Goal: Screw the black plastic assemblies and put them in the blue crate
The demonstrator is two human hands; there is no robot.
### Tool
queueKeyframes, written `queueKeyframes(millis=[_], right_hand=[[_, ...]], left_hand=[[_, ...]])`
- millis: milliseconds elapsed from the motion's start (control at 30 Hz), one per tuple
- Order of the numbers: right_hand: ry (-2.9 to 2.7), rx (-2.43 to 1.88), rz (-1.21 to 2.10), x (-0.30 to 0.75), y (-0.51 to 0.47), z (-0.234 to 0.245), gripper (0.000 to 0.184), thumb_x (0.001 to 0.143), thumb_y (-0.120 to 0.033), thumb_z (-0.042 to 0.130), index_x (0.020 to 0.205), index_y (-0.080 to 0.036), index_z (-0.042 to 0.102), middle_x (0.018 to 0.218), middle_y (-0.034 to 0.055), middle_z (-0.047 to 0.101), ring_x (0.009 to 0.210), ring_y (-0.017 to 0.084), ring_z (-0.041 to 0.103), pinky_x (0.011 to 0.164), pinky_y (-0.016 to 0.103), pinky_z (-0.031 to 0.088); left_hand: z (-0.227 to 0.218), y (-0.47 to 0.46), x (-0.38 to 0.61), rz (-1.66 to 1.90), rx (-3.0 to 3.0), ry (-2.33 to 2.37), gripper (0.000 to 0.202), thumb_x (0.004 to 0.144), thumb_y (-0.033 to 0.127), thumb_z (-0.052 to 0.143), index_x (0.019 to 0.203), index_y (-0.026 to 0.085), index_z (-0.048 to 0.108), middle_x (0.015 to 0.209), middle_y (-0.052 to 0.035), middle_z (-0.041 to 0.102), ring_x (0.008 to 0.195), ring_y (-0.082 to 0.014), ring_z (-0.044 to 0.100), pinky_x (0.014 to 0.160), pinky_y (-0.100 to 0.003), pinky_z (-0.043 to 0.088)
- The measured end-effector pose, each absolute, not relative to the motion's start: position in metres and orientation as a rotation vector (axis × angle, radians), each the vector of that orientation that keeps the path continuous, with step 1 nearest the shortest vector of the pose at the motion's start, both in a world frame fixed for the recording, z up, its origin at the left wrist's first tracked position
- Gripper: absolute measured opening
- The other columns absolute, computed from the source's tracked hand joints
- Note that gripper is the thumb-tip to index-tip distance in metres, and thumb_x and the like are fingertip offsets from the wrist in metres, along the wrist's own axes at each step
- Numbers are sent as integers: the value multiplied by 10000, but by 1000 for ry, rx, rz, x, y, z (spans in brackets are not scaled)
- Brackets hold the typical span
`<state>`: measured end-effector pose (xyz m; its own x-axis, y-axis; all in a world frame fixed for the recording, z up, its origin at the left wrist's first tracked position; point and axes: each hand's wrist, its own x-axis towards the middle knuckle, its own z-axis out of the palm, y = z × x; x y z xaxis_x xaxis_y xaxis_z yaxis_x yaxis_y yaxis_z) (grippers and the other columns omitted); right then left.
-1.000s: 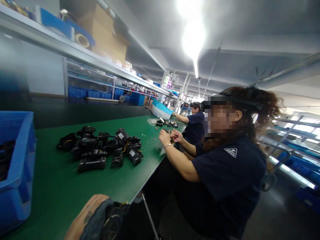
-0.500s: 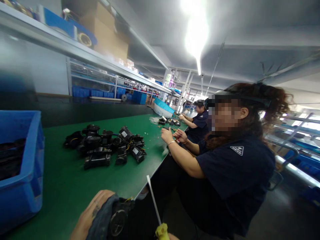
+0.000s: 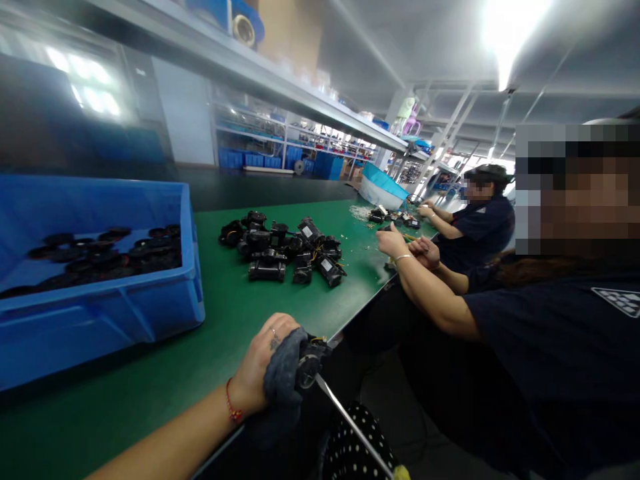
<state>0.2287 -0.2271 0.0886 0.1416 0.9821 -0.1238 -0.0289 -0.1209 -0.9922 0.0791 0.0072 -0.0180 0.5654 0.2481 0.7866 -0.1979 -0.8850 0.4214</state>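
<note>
My left hand (image 3: pixel 270 353) is closed around a dark grey cloth (image 3: pixel 285 367) and, through it, a black part with a round end face (image 3: pixel 307 370). Yellow wire shows on top of that part, which is at the table's front edge. A flathead screwdriver (image 3: pixel 353 420) reaches up from the bottom of the view, its blade tip at or very near the round face. Only the end of its yellow handle shows; my right hand is out of the picture. Further along the green mat lies a pile of similar black parts (image 3: pixel 267 270) with labels and yellow wires.
A blue bin (image 3: pixel 195 280) with round black pieces stands at left. To the right sits a co-worker (image 3: pixel 525 347) with both hands raised over the table edge; another person (image 3: pixel 480 220) sits beyond. A shelf (image 3: pixel 280 77) runs above the table.
The view has swung left, showing more of the bin. The screwdriver's blade, apart from the black part before, is now at its round face. My left hand still grips cloth and part.
</note>
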Motion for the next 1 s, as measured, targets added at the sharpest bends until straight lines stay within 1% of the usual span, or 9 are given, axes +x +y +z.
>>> queueKeyframes(millis=[100, 167, 233, 300, 500, 600, 700, 900, 1000], right_hand=[[-993, -1311, 1074, 299, -130, 105, 305, 764, -597, 595, 837, -300, 594, 512, -54, 412, 459, 189, 488, 322, 262, 320], [-967, -1277, 985, 347, -63, 108, 254, 724, -553, 590, 724, -308, 522, 473, -70, 336, 417, 168, 388, 333, 246, 245], [-947, -1251, 923, 390, -13, 102, 284, 725, -502, 585, 623, -288, 429, 485, -80, 307, 420, 124, 304, 377, 223, 235], [-931, -1225, 873, 427, 8, 92, 304, 766, -500, 531, 607, -279, 395, 504, -87, 291, 428, 103, 254, 406, 210, 224], [-893, -1199, 764, 498, -9, 79, 364, 868, -509, 393, 591, -275, 362, 491, -113, 202, 397, 92, 134, 402, 209, 153], [-882, -1245, 788, 510, -7, 76, 378, 872, -514, 406, 585, -268, 391, 486, -118, 207, 381, 81, 141, 398, 209, 152], [-871, -1299, 815, 512, -2, 65, 382, 860, -517, 439, 575, -265, 401, 475, -122, 210, 374, 78, 139, 391, 214, 140], [-892, -1341, 776, 520, -9, 53, 370, 841, -501, 467, 560, -273, 390, 451, -127, 195, 377, 83, 112, 399, 214, 120], [-932, -1363, 742, 524, -14, 56, 320, 816, -457, 513, 572, -275, 414, 423, -128, 199, 383, 94, 120, 403, 215, 123]], left_hand=[[-16, 7, 79, 1255, 2369, 39, 168, 939, 240, 452, 857, 181, 586, 800, -34, 624, 791, -165, 572, 735, -277, 500], [-15, 7, 79, 1250, 2390, 25, 180, 945, 253, 445, 861, 178, 586, 808, -39, 627, 787, -167, 567, 721, -278, 495], [-14, 7, 80, 1248, 2386, 4, 177, 948, 270, 457, 860, 176, 578, 798, -34, 618, 773, -161, 555, 710, -271, 483], [-15, 7, 80, 1227, 2370, -22, 180, 950, 277, 468, 840, 177, 570, 768, -22, 600, 749, -150, 534, 705, -265, 468], [-14, 7, 79, 1123, 2403, -3, 211, 944, 254, 423, 828, 181, 584, 775, -30, 611, 767, -156, 538, 758, -293, 459], [-13, 7, 80, 1170, 2411, -28, 179, 935, 236, 436, 841, 181, 577, 776, -20, 609, 767, -151, 545, 776, -291, 453], [-12, 7, 80, 1210, 2399, -50, 145, 937, 231, 458, 851, 181, 564, 771, -5, 592, 746, -137, 525, 743, -264, 438], [-15, 6, 80, 1164, 2428, -36, 206, 973, 290, 416, 859, 185, 551, 776, -12, 570, 737, -146, 501, 729, -274, 412], [-16, 6, 80, 1151, 2441, -46, 187, 971, 275, 416, 873, 182, 544, 787, -10, 571, 752, -144, 499, 749, -273, 412]])
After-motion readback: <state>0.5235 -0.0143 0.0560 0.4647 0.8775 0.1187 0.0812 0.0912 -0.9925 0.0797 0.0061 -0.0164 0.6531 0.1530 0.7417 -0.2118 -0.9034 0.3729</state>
